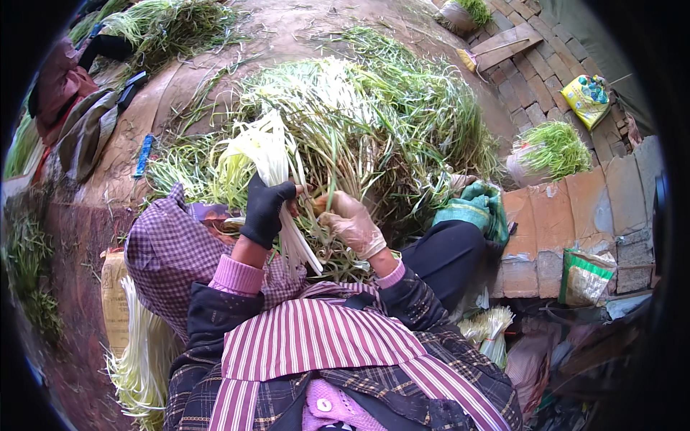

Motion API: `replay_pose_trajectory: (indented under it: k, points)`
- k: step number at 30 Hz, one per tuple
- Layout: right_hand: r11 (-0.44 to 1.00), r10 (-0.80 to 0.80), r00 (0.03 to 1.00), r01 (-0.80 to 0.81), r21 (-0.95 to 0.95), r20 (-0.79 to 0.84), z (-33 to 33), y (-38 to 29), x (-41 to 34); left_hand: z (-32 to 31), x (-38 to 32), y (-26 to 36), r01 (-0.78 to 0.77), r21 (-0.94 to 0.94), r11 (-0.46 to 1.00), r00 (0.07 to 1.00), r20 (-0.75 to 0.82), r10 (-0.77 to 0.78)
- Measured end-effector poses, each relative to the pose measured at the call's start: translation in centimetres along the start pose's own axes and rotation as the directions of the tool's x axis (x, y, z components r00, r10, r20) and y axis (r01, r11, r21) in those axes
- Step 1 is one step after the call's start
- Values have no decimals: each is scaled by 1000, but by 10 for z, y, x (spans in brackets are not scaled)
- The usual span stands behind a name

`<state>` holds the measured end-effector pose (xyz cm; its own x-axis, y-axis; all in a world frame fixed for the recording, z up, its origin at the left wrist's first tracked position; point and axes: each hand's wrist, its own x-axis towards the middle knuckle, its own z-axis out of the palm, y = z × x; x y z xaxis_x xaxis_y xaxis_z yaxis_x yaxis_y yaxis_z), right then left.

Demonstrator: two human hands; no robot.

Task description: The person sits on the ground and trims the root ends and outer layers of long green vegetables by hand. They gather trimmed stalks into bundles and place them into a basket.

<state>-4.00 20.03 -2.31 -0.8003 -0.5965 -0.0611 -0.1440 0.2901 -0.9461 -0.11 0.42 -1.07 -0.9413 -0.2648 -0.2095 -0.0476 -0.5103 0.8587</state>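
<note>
My left hand [268, 207], in a black glove with bare fingertips, is closed round a bunch of pale leafy stalks [267, 148]. The yellowish leaves fan out above the fist and the white ends hang below it. Close by on the right, my right hand [353, 223] wears a thin translucent glove. Its fingers are bent at some thin strands and brownish leaf matter; the fingertips are partly hidden. A large heap of green and white leafy stalks [345, 108] lies just beyond both hands.
Pale stalks [143, 355] lie at lower left beside a tan sack [114, 301]. A tied bundle [493, 334] lies at lower right. On the right are a wrapped green bunch [555, 151], a yellow bag [587, 102] and a broom [467, 59]. Another person's sleeve [64, 81] shows at upper left.
</note>
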Motion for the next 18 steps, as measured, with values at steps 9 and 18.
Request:
replay_pose_trajectory:
  k: [9, 18]
  points:
    - [926, 179, 984, -174, 336, 18, 4, -35, 4, 8, -4, 3, 98, -34, 995, 994, 47, -96]
    - [868, 113, 992, -129, 479, 61, -5, -35, 2, 11, -8, 6, 66, 42, 997, 990, 124, -71]
